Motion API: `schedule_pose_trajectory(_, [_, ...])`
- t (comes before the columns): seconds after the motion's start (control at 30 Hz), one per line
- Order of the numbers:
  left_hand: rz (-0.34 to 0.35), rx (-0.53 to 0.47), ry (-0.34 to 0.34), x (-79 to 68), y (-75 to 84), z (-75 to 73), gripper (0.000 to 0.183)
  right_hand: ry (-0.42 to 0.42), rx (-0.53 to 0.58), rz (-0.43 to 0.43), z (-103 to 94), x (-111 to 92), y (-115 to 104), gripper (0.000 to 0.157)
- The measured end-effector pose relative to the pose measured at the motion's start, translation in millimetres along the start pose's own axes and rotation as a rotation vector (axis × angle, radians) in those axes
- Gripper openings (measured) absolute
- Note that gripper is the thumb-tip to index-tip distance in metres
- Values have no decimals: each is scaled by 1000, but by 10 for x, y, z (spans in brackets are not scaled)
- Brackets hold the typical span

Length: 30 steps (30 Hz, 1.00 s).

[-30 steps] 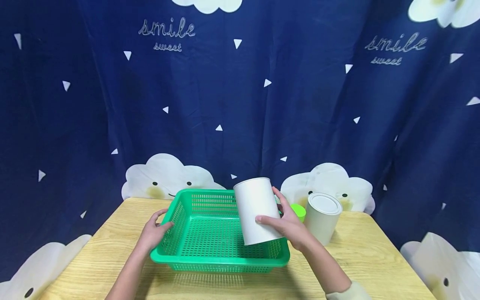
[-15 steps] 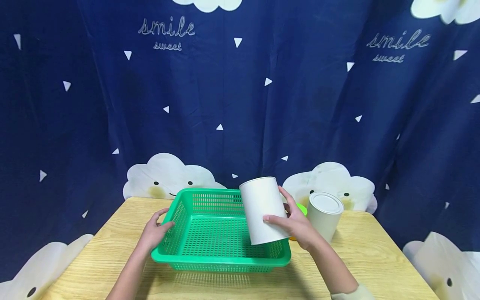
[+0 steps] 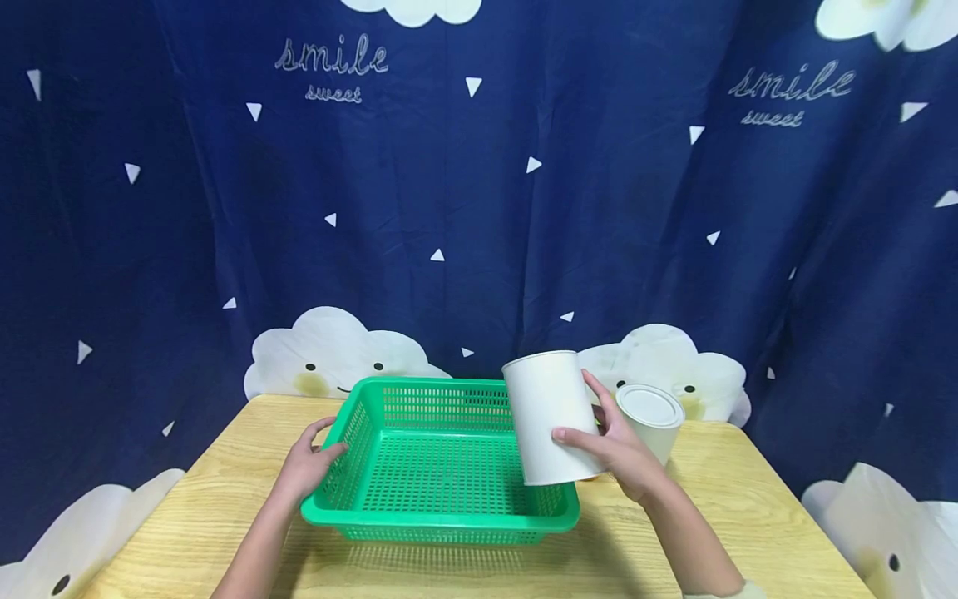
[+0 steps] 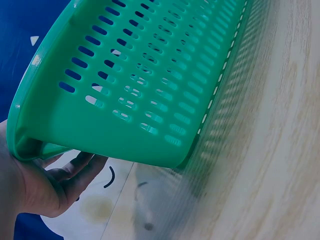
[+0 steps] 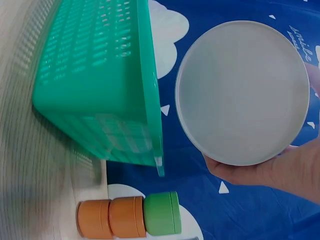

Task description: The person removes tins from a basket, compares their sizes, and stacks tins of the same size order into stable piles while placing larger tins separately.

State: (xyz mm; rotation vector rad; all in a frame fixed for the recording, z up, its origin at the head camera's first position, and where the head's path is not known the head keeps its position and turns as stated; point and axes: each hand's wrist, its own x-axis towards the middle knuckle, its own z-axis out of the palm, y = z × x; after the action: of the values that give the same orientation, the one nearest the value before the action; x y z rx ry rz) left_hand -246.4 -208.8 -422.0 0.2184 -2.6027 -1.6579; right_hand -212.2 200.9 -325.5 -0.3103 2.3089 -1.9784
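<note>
My left hand (image 3: 303, 467) grips the left rim of a green plastic basket (image 3: 441, 522), thumb over the edge. In the left wrist view its fingers (image 4: 82, 175) curl under the rim of the slotted basket wall (image 4: 120, 95). With the right hand (image 3: 624, 453) I hold a plain white can (image 3: 550, 420), thumb on the near side and fingers behind. This can is raised and slightly tilted, overlapping the basket's right end. Its flat round end (image 5: 244, 94) faces the right wrist camera, with the hand (image 5: 265, 170) around the side. Nothing lies inside the visible part of the basket.
Another white can (image 3: 651, 408) stands on the wooden table (image 3: 748, 516) behind the right hand. A stack of two orange cylinders (image 5: 111, 218) and a green one (image 5: 162, 213) stands by the basket, mostly hidden in the head view. A blue curtain (image 3: 479, 208) hangs behind the table.
My right hand has carried the white can to the right, from over the basket's right part toward its right rim. The left hand and basket have stayed in place.
</note>
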Motion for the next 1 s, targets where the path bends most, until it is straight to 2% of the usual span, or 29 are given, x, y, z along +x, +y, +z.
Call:
schedule_pose_trajectory(0.33, [3,-5,-5,-10,-6,-6,59,45,32,-21,-148,-68,-10,91])
schedule_pose_trajectory(0.67, [7,-23,-9,8,-9,7,59,108,-5,-40,-322,-166,-43,92])
schedule_pose_trajectory(1.0, [5,-15,-3,8,-26,-4,59,136,-12,-64,-547,-239,-13,91])
